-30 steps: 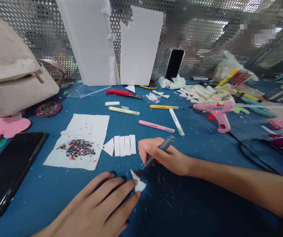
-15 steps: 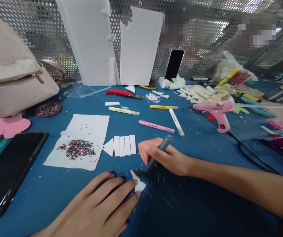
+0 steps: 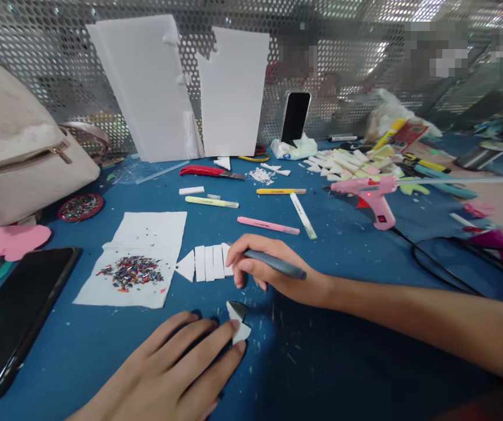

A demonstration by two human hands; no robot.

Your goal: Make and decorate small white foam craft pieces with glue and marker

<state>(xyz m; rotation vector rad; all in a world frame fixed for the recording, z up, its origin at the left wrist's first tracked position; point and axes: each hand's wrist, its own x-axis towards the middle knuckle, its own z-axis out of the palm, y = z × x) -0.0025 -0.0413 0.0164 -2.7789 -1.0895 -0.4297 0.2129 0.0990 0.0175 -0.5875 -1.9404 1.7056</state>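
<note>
My right hand (image 3: pixel 286 275) is closed around a grey pen (image 3: pixel 277 264). It hovers over the right end of a row of white strips (image 3: pixel 210 263), partly covering them. A white triangular piece (image 3: pixel 186 266) lies at the row's left end. My left hand (image 3: pixel 176 368) lies flat on the blue table with its fingers apart. Its fingertips touch a small white cut piece (image 3: pixel 242 334), whose upper part has a dark patch. White paper (image 3: pixel 155 228) with a heap of colourful beads (image 3: pixel 132 272) is beyond my left hand.
Pink (image 3: pixel 269 225), pale yellow (image 3: pixel 211 202) and orange highlighters (image 3: pixel 281 192) lie further back. Behind them is a red cutter knife (image 3: pixel 203 171). A pink glue gun (image 3: pixel 376 196) with a black cable stands right. A dark phone (image 3: pixel 18 321) lies left. White boards (image 3: pixel 233 93) lean at the back.
My right hand has lifted the pen off the small white piece and moved up and left, turning the pen flatter. My left hand stays on the piece. The view has shifted slightly.
</note>
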